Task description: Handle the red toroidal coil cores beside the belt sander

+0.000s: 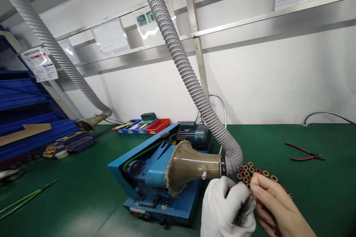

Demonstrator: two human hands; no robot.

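Observation:
My left hand (226, 207), in a white glove with dark stains at the fingers, is closed in front of the belt machine. My right hand (274, 202) is bare, with thumb and forefinger pinched together against the glove's fingertips. Whatever lies between the two hands is too small or too covered to make out. Just behind my right hand is a cluster of small round copper-and-black wound cores (246, 173), some with red parts. Left of my hands stands the blue belt machine (158, 170), with a brownish suction funnel (191, 164) at its near side.
A grey ribbed hose (183, 63) runs from the funnel up past the wall rails. Red-handled pliers (304, 152) lie on the green table (314, 189) at right. Red and blue trays (158, 126) stand behind the machine; green-handled tweezers (27, 198) lie far left.

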